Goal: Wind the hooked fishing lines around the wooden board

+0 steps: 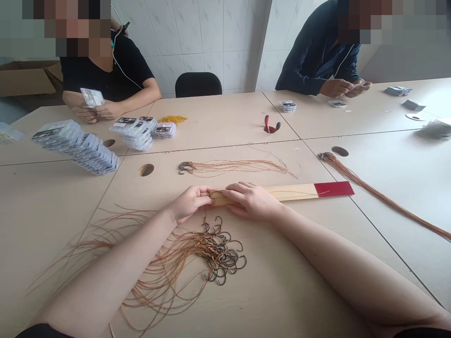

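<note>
A flat wooden strip with a dark red right end lies crosswise on the table, and a thin line runs along its top toward the red part. Thumb and fingers of my left hand are closed on the strip's left end; any small thing pinched there is hidden. My right hand grips the strip farther right, with fingers over the top and thumb at the near edge. Just below my hands is a pile of large fishing hooks, their orange-brown leader lines spreading left beneath my left forearm.
Beyond the strip lies a bundle of hooked lines; another bundle trails off right. Red-handled pliers sit at a table hole. Stacked clear packets stand left. Two people sit opposite, each handling small items.
</note>
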`<state>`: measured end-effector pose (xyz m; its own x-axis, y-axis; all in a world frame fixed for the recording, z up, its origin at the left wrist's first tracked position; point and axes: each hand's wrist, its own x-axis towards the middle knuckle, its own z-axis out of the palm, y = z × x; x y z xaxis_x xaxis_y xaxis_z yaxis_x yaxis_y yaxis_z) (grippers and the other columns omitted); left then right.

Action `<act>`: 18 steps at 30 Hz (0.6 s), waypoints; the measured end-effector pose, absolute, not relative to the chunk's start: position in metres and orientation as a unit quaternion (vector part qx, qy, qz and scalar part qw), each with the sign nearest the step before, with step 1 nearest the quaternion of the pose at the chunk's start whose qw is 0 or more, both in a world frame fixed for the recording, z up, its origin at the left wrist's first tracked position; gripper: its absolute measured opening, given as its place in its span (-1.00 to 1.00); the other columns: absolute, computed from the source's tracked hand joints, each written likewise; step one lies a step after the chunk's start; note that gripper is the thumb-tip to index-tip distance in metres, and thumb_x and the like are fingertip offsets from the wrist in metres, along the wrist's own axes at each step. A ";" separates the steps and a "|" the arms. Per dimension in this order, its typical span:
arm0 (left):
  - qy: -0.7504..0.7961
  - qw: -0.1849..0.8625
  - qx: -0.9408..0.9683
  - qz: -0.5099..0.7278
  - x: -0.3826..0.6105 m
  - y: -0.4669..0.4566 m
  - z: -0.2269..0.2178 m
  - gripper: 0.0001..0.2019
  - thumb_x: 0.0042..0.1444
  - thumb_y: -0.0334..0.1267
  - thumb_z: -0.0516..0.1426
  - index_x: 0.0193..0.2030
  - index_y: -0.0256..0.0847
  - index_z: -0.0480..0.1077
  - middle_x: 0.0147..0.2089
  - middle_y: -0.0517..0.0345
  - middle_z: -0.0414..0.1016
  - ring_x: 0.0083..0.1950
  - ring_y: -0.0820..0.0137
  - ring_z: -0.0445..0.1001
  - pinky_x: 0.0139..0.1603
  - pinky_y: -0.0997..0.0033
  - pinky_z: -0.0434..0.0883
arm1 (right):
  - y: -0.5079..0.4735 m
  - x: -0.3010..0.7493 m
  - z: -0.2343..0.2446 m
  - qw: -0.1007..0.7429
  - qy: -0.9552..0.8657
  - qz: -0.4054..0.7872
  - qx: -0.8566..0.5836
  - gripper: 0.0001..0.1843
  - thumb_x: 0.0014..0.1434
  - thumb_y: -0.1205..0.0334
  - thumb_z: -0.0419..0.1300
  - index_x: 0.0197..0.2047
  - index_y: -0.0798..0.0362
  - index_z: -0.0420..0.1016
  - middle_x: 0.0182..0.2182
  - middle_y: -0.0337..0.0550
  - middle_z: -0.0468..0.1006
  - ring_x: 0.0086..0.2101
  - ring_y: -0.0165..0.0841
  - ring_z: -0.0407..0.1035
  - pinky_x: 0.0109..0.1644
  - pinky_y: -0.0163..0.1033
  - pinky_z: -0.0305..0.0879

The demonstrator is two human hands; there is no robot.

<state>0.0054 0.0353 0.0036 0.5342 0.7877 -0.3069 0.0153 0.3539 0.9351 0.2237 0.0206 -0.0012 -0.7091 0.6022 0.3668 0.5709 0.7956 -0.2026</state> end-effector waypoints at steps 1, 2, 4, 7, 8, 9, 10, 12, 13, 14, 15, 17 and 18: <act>0.402 0.718 0.501 0.269 0.005 0.035 0.003 -0.67 -0.09 -0.46 0.17 -0.10 -0.29 0.44 -0.20 0.05 0.51 -0.26 0.46 0.40 -0.12 0.44 0.29 | 0.020 0.224 -0.001 0.211 -0.923 0.038 -0.318 -0.65 0.17 0.19 0.04 0.03 0.03 0.25 -0.11 -0.06 0.39 -0.16 -0.30 0.29 -0.12 -0.16 0.28; 0.402 0.717 0.502 0.269 0.005 0.035 0.003 -0.67 -0.09 -0.46 0.17 -0.10 -0.29 0.44 -0.20 0.06 0.51 -0.27 0.46 0.40 -0.13 0.44 0.29 | 0.020 0.224 -0.001 0.210 -0.923 0.039 -0.319 -0.66 0.17 0.19 0.04 0.03 0.03 0.26 -0.11 -0.06 0.39 -0.16 -0.30 0.29 -0.12 -0.16 0.28; 0.402 0.716 0.503 0.269 0.005 0.035 0.003 -0.66 -0.08 -0.46 0.17 -0.10 -0.28 0.44 -0.21 0.06 0.51 -0.27 0.46 0.40 -0.13 0.45 0.29 | 0.020 0.224 -0.001 0.210 -0.923 0.040 -0.319 -0.67 0.17 0.19 0.03 0.02 0.03 0.27 -0.12 -0.06 0.40 -0.17 -0.30 0.29 -0.12 -0.17 0.28; 0.400 0.716 0.507 0.266 0.005 0.034 0.003 -0.65 -0.08 -0.45 0.16 -0.08 -0.28 0.43 -0.21 0.06 0.51 -0.25 0.45 0.40 -0.11 0.42 0.28 | 0.020 0.223 0.000 0.209 -0.923 0.039 -0.321 -0.69 0.17 0.19 0.03 -0.01 0.03 0.29 -0.12 -0.06 0.40 -0.19 -0.31 0.29 -0.13 -0.18 0.28; 0.399 0.715 0.509 0.264 0.005 0.034 0.003 -0.65 -0.08 -0.45 0.16 -0.07 -0.28 0.43 -0.21 0.06 0.51 -0.25 0.44 0.41 -0.10 0.41 0.28 | 0.020 0.223 0.000 0.208 -0.923 0.038 -0.321 -0.70 0.17 0.19 0.03 -0.02 0.03 0.29 -0.12 -0.06 0.40 -0.19 -0.31 0.29 -0.13 -0.18 0.28; 0.399 0.715 0.510 0.262 0.005 0.034 0.003 -0.64 -0.07 -0.45 0.16 -0.07 -0.28 0.42 -0.20 0.05 0.51 -0.24 0.44 0.41 -0.10 0.40 0.28 | 0.020 0.223 0.000 0.207 -0.923 0.038 -0.321 -0.70 0.18 0.18 0.03 -0.02 0.03 0.30 -0.12 -0.06 0.40 -0.20 -0.31 0.29 -0.13 -0.18 0.27; 0.400 0.715 0.512 0.260 0.005 0.034 0.003 -0.64 -0.07 -0.45 0.15 -0.06 -0.28 0.42 -0.20 0.05 0.50 -0.24 0.44 0.40 -0.09 0.40 0.28 | 0.020 0.223 0.000 0.206 -0.924 0.038 -0.321 -0.70 0.18 0.18 0.02 -0.02 0.04 0.30 -0.12 -0.06 0.40 -0.20 -0.31 0.29 -0.13 -0.19 0.27; 0.401 0.713 0.515 0.257 0.005 0.035 0.004 -0.64 -0.06 -0.45 0.14 -0.05 -0.27 0.41 -0.19 0.05 0.50 -0.22 0.44 0.40 -0.08 0.38 0.27 | 0.020 0.223 -0.001 0.204 -0.924 0.039 -0.321 -0.70 0.18 0.19 0.02 -0.02 0.04 0.30 -0.12 -0.07 0.40 -0.19 -0.31 0.28 -0.13 -0.19 0.27; 0.401 0.712 0.516 0.256 0.005 0.035 0.004 -0.64 -0.05 -0.45 0.14 -0.04 -0.27 0.41 -0.19 0.05 0.50 -0.22 0.44 0.40 -0.07 0.38 0.27 | 0.020 0.223 -0.001 0.204 -0.924 0.039 -0.322 -0.70 0.18 0.19 0.02 -0.02 0.04 0.30 -0.12 -0.07 0.40 -0.19 -0.31 0.28 -0.13 -0.19 0.27; 0.402 0.711 0.517 0.256 0.005 0.035 0.004 -0.64 -0.05 -0.45 0.14 -0.04 -0.27 0.41 -0.18 0.04 0.50 -0.22 0.44 0.40 -0.07 0.38 0.27 | 0.020 0.223 -0.001 0.205 -0.924 0.039 -0.322 -0.70 0.18 0.19 0.02 -0.02 0.04 0.30 -0.12 -0.07 0.40 -0.19 -0.31 0.28 -0.14 -0.19 0.27; 0.402 0.711 0.518 0.256 0.005 0.035 0.004 -0.64 -0.05 -0.45 0.14 -0.04 -0.27 0.41 -0.18 0.04 0.49 -0.22 0.44 0.40 -0.07 0.38 0.27 | 0.020 0.223 -0.001 0.205 -0.924 0.038 -0.322 -0.70 0.18 0.19 0.02 -0.02 0.04 0.30 -0.12 -0.07 0.40 -0.19 -0.31 0.28 -0.14 -0.18 0.27; 0.402 0.710 0.519 0.255 0.005 0.035 0.004 -0.63 -0.05 -0.46 0.14 -0.04 -0.28 0.41 -0.17 0.03 0.49 -0.22 0.44 0.39 -0.07 0.37 0.27 | 0.020 0.223 -0.001 0.204 -0.924 0.034 -0.322 -0.69 0.17 0.18 0.02 -0.02 0.04 0.30 -0.12 -0.07 0.40 -0.20 -0.31 0.28 -0.15 -0.18 0.28; 0.401 0.710 0.519 0.255 0.005 0.035 0.004 -0.63 -0.05 -0.46 0.14 -0.04 -0.28 0.41 -0.17 0.03 0.49 -0.22 0.43 0.39 -0.07 0.38 0.27 | 0.020 0.223 -0.001 0.203 -0.924 0.033 -0.323 -0.69 0.17 0.18 0.02 -0.02 0.04 0.30 -0.12 -0.07 0.40 -0.20 -0.31 0.28 -0.15 -0.19 0.28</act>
<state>0.0050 0.0354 0.0038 0.5474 0.7792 -0.3053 0.0544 0.3308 0.9421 0.2232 0.0201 -0.0010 -0.7089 0.6106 0.3530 0.5835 0.7889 -0.1928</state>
